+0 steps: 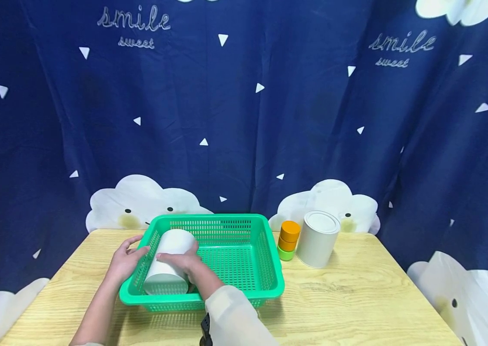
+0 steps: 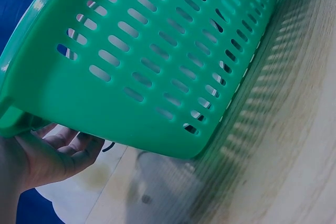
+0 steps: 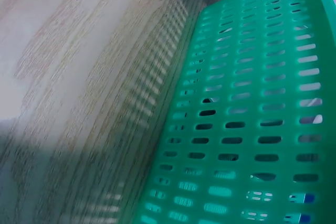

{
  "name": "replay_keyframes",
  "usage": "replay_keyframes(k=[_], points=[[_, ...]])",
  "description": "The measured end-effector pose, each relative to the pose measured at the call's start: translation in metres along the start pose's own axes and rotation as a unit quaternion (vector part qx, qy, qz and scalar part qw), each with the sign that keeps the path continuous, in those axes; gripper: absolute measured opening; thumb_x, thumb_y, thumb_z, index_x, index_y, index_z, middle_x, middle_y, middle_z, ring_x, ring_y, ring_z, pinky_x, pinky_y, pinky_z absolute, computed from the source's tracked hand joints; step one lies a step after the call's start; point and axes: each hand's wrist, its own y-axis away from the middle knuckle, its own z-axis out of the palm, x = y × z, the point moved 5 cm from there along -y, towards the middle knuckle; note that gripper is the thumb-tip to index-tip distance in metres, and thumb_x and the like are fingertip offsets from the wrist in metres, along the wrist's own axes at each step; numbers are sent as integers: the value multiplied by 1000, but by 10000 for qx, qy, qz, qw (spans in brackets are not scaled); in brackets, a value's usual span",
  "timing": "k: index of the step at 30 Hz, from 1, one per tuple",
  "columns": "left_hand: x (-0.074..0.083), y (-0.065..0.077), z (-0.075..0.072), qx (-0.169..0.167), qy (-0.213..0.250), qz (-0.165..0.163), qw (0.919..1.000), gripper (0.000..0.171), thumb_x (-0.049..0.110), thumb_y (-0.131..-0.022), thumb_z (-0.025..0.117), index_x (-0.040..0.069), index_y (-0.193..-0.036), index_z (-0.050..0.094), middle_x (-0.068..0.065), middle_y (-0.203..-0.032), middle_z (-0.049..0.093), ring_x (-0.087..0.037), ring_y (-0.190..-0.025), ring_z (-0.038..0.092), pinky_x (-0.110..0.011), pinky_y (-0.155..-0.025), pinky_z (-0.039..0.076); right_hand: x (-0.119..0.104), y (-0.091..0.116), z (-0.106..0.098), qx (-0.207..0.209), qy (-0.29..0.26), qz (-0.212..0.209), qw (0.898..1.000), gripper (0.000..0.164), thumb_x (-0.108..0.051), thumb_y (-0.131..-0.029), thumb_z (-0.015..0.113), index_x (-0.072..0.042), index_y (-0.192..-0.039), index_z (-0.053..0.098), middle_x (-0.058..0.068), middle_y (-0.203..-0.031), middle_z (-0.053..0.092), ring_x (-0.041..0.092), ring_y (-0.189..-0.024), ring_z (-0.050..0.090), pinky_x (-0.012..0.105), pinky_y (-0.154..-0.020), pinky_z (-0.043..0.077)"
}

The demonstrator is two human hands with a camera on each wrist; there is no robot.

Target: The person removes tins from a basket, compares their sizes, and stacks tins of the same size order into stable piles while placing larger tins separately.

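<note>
A green slotted plastic basket (image 1: 233, 269) stands on the wooden table. Inside its left half a white cylindrical can (image 1: 176, 240) lies on its side, tilted toward the left wall. My right hand (image 1: 188, 262) reaches over the front rim and grips that can, thumb across its top and fingers down its right side. At the left rim, my left hand (image 1: 125, 262) holds the basket, thumb over the edge. The left wrist view shows curled fingers (image 2: 79, 150) beneath the rim, outside the wall. Only the basket's slotted wall (image 3: 252, 98) fills the right wrist view; the right hand is hidden there.
Right of the basket stands a small stack of orange and green cylinders (image 1: 288, 239). Beside it is an upright white can (image 1: 318, 242) with a round lid. Bare wooden tabletop (image 1: 356, 298) extends to the right, and a dark blue curtain (image 1: 244, 120) hangs behind the table.
</note>
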Motion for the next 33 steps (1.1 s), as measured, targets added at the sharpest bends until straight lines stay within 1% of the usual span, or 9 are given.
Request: replay_keyframes(k=[2,3,7,12,18,21,28,33], points=[[0,0,0,-3,-35,-12,10000,64,31,-95,53,1,-144,25,-33,-126,51,-16,-82,65,-35,-70,56,0,-1,0,-75,-81,14,9999,109,-32,-65,83,-11,-145,12,25,-119,42,35,-98,51,58,-83,45],[-1,0,0,-6,-58,-23,10000,64,32,-95,52,1,-144,25,-33,-126,50,-16,-83,65,-35,-70,56,0,-1,0,-149,-147,14,9998,109,-30,-65,83,-10,-145,11,25,-120,42,35,-98,51,54,-85,45],[-2,0,1,-20,-94,-63,9999,64,32,-95,52,2,-144,25,-33,-127,50,-17,-84,65,-35,-71,56,1,-3,-3,-333,-281,17,9991,109,-27,-66,82,-8,-146,9,25,-123,39,35,-98,49,52,-87,45],[-2,-1,2,-2,-75,-59,10000,63,31,-95,52,1,-144,26,-33,-126,51,-17,-83,65,-36,-70,56,0,-3,-6,-431,-319,7,9986,108,-23,-66,82,-10,-146,12,25,-120,41,35,-95,51,51,-83,47],[-2,-2,2,-7,-85,-63,9999,64,32,-95,53,1,-144,25,-32,-125,52,-15,-81,65,-33,-70,55,-1,-2,-11,-404,-221,-118,9989,103,-20,-64,83,-13,-144,19,19,-114,47,32,-90,54,47,-77,50],[-2,-3,1,-27,-56,-51,10000,65,33,-94,53,1,-144,25,-32,-126,51,-15,-82,65,-32,-70,55,-2,-2,-13,-444,-192,-194,9986,101,-19,-65,83,-12,-144,21,18,-113,48,31,-88,55,47,-76,51],[-3,-4,1,-2,-31,-61,10000,63,30,-95,53,1,-144,26,-32,-125,52,-15,-81,65,-32,-70,55,-3,-4,-20,-553,-67,-280,9981,105,-20,-65,83,-14,-147,18,18,-117,47,30,-86,56,44,-71,52],[-3,-4,1,7,-62,-38,10000,64,32,-94,53,1,-144,26,-33,-125,51,-15,-81,65,-32,-69,55,-4,-5,-27,-622,-18,-361,9974,104,-21,-66,82,-14,-147,17,19,-118,47,30,-88,56,45,-72,51]])
